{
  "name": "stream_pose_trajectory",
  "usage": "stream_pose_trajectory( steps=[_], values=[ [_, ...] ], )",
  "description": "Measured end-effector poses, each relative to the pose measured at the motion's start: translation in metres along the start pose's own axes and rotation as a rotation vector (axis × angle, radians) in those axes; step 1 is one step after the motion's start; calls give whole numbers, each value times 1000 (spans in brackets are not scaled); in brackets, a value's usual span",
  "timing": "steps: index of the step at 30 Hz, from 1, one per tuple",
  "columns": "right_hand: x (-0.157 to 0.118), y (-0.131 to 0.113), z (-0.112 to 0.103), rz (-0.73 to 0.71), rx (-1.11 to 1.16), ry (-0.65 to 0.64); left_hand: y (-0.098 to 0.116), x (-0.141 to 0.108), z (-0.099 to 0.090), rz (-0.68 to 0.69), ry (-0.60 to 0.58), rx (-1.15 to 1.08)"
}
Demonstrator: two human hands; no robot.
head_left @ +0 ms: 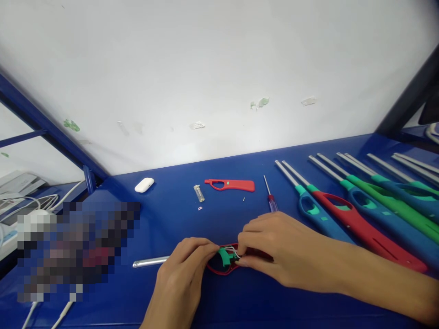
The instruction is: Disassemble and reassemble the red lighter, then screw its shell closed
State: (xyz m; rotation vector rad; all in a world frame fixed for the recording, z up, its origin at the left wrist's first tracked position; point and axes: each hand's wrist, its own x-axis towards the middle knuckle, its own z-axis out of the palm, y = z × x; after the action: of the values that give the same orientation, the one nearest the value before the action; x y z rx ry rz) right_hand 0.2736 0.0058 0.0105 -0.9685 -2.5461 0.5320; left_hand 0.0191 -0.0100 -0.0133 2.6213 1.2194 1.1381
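Observation:
On the blue table lies an opened red gas lighter (224, 273), its long metal tube (150, 262) pointing left. My left hand (185, 269) grips the lighter near the base of the tube, fingers closed over its front end. Inside the shell show a green trigger (225, 257) and thin white wires (233, 249). My right hand (274, 249) is closed, thumb and fingertips pinched together at the wires inside the handle. What sits between those fingertips is hidden. Just beyond my right hand lies a screwdriver (272, 201) with a clear purplish handle.
Farther back lie the red cover half (235, 185), a clear fuel tank (199, 193), a tiny part (200, 208) and a white earbud case (144, 185). Several assembled lighters (370, 224) spread across the right. A blurred-out object (82, 251) and white cables (63, 313) occupy the left.

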Motion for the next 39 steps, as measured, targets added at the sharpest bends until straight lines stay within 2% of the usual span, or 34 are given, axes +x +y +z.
stream_pose_trajectory(
  steps=[11, 23, 28, 33, 39],
  values=[
    [1, 9, 6, -79, -7, -27, 5, -8, -1, 26, -28, 26],
    [-1, 13, 11, -89, 10, 18, 5, -6, 0, 57, -22, 37],
    [-2, 6, 4, -158, -85, 10, 1, -7, 2, 80, -13, 22],
    [-3, -2, -3, -302, -358, 18, 0, -8, 2, 80, -12, 16],
    [-7, -3, -1, -317, -389, 26, 3, -6, 2, 67, -21, 25]
  ],
)
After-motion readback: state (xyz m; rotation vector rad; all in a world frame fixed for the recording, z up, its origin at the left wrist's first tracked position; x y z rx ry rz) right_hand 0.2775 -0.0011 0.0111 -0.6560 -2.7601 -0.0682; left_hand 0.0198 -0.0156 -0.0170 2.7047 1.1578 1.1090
